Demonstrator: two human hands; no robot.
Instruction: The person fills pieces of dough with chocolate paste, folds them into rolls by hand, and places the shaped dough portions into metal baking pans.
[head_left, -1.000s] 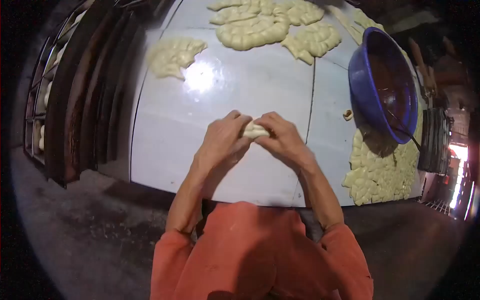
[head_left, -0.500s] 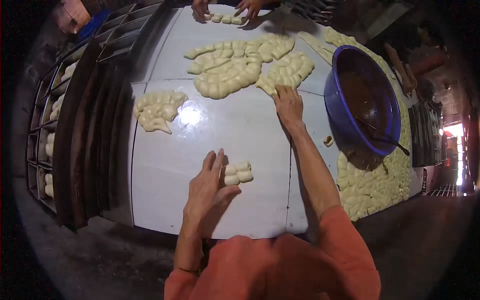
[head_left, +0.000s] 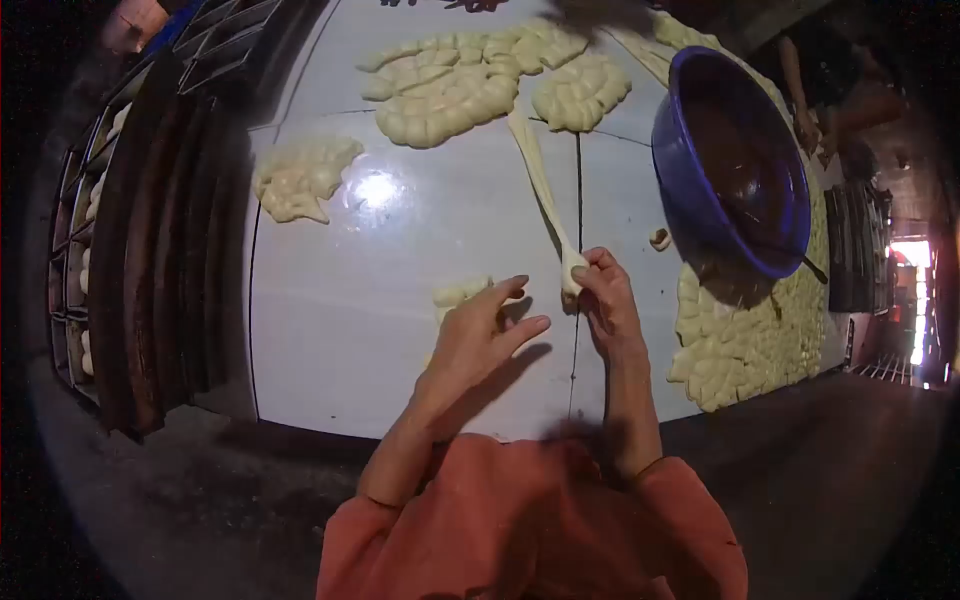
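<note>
My right hand (head_left: 608,295) grips the near end of a long stretched strip of pale dough (head_left: 540,185), which runs back to the dough pieces (head_left: 450,105) on the white table (head_left: 400,250). Left of it, my left hand (head_left: 490,335) hovers with thumb and fingers apart and nothing between them. Partly hidden behind that hand lies a small group of dough rolls (head_left: 458,292). A rounded patch of joined dough (head_left: 582,92) lies beyond the strip, and another (head_left: 305,178) sits at the left.
A purple basin (head_left: 680,190) with dark contents and a utensil stands at the right, near a broad spread of dough pieces (head_left: 735,345). Dark metal trays (head_left: 150,260) line the left edge. Another person's fingers (head_left: 470,4) show at the far edge.
My right hand has come back from the far dough patch, drawing a strip of dough out toward me. My left hand has moved right, partly covering the small rolls.
</note>
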